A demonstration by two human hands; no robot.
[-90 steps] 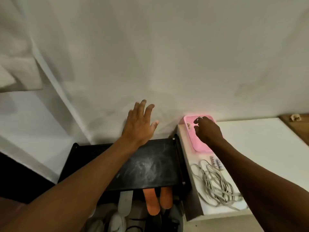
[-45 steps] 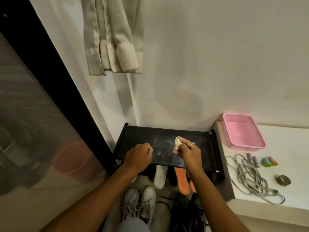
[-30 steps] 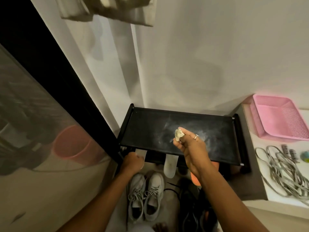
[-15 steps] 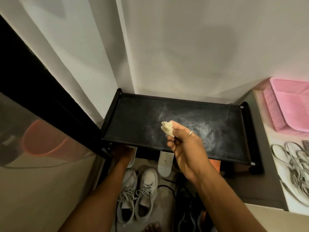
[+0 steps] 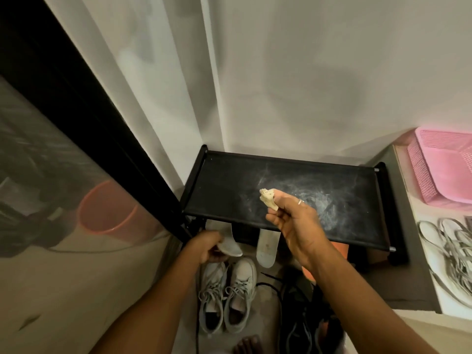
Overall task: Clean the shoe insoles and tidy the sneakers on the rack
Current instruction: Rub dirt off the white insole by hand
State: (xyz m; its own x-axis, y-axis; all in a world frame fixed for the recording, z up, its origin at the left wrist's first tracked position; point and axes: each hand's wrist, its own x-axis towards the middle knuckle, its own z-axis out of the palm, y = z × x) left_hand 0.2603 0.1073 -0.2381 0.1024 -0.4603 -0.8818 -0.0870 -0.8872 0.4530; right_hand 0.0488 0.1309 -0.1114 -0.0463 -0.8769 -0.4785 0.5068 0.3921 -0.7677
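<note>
A black shoe rack (image 5: 229,190) stands against the wall, its top shelf smeared with white dust. My right hand (image 5: 293,223) hovers over the shelf's front edge, pinching a small crumpled cream cloth (image 5: 267,198). My left hand (image 5: 207,246) is below the shelf's left front corner, gripping the end of a white insole (image 5: 231,247). A second white insole (image 5: 267,247) sticks out from under the shelf beside it. An orange insole (image 5: 341,249) shows under the shelf, mostly hidden by my right arm. A pair of grey-white sneakers (image 5: 227,295) sits on the floor below.
A pink mesh basket (image 5: 444,172) and a bundle of grey laces (image 5: 454,249) lie on the white counter at the right. Dark shoes (image 5: 301,328) lie on the floor beside the sneakers. A dark glass door (image 5: 51,149) stands on the left, with an orange bucket (image 5: 107,208) seen in it.
My right hand left the pink basket carrying the cloth and came over the rack. My left hand dropped from the wall to below the shelf and closed on the white insole.
</note>
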